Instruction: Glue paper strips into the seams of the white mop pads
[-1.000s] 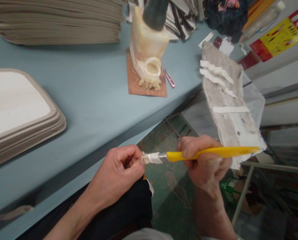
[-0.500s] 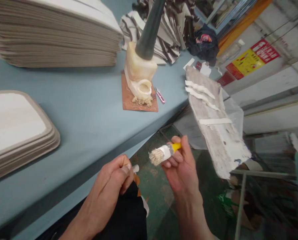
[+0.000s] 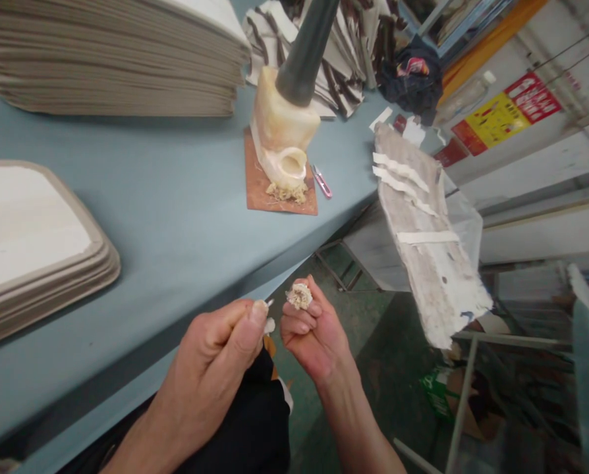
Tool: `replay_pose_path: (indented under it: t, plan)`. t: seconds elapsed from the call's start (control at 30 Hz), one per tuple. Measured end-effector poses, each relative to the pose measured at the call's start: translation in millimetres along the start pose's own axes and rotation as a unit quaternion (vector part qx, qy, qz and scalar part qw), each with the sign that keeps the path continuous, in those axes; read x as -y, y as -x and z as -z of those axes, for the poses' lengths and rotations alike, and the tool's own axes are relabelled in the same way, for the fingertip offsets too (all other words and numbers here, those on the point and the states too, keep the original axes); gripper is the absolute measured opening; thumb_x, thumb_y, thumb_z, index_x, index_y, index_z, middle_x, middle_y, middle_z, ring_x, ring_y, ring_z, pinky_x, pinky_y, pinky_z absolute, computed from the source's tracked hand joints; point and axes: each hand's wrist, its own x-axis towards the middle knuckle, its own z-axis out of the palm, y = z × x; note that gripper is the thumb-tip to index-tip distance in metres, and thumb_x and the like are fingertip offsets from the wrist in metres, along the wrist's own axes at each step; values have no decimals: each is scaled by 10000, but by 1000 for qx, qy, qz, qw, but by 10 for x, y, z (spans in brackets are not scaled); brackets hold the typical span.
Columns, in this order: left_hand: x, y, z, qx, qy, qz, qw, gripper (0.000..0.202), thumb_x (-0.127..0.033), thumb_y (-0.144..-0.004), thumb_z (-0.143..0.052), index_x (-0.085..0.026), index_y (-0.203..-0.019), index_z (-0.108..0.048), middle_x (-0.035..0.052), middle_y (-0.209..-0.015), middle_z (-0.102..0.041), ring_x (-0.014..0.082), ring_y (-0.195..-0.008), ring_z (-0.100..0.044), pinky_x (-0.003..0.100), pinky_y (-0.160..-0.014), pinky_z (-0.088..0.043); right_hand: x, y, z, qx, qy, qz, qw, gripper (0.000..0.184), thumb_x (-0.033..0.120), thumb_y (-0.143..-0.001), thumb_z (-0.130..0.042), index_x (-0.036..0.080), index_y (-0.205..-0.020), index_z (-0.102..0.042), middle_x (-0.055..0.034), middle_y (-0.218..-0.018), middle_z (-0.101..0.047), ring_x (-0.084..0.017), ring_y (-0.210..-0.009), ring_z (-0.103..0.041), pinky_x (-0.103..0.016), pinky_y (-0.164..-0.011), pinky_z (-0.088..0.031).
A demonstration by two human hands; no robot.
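My right hand (image 3: 314, 336) is wrapped round a brush (image 3: 299, 296), its pale bristle end turned toward me and its handle hidden by the fingers. Close by on the left, my left hand (image 3: 225, 349) is closed in a pinch. A tiny pale tip pokes out past its thumb, too small to name. The two hands are apart, in front of the table edge. Beyond them a cream plastic glue container (image 3: 284, 125) with a dark cone on top stands on a brown board (image 3: 262, 194), with yellowish crumbs at its spout. Small thread snips (image 3: 321, 182) lie beside the board.
Tall stacked grey-edged panels (image 3: 111, 66) and a lower stack (image 3: 37, 230) occupy the left of the blue table (image 3: 176, 197). Fabric strips (image 3: 344, 52) are heaped at the back. A stained board (image 3: 418, 243) with white strips juts out at right, above a metal frame (image 3: 462, 395).
My right hand has moved left toward my left hand and turned the brush so its bristles face me. My left hand has risen slightly, with a small tip now showing at its pinch.
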Motion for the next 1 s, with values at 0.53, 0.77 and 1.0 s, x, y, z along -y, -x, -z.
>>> replay_pose_path:
  t: [0.53,0.77,1.0]
  plan:
    - [18,-27,-99,58,26,80,995,388,-551,-957,-581,-190,-844,-668,7,-699,-644,137,-631,-565,244,-600,-462,63,-118,126,-53,67,21,996,371,417,-999,-775,212,-786,-550,180,-475,-171,-52,-405,-73,-115,-369,-256]
    - [-19,-69,-73,98,45,125,986,414,-587,-893,-536,-203,-760,-618,17,-668,-613,150,-625,-532,267,-598,-443,51,-105,96,-73,74,38,994,397,465,-1007,-770,211,-800,-546,182,-464,-188,-45,-384,-110,-108,-365,-265]
    - [17,-95,-79,108,46,131,985,448,-604,-875,-509,-204,-684,-568,15,-626,-587,138,-597,-492,270,-586,-403,6,-89,35,-101,94,61,989,438,519,-1018,-746,200,-787,-554,181,-444,-221,-38,-391,-83,-103,-367,-275]
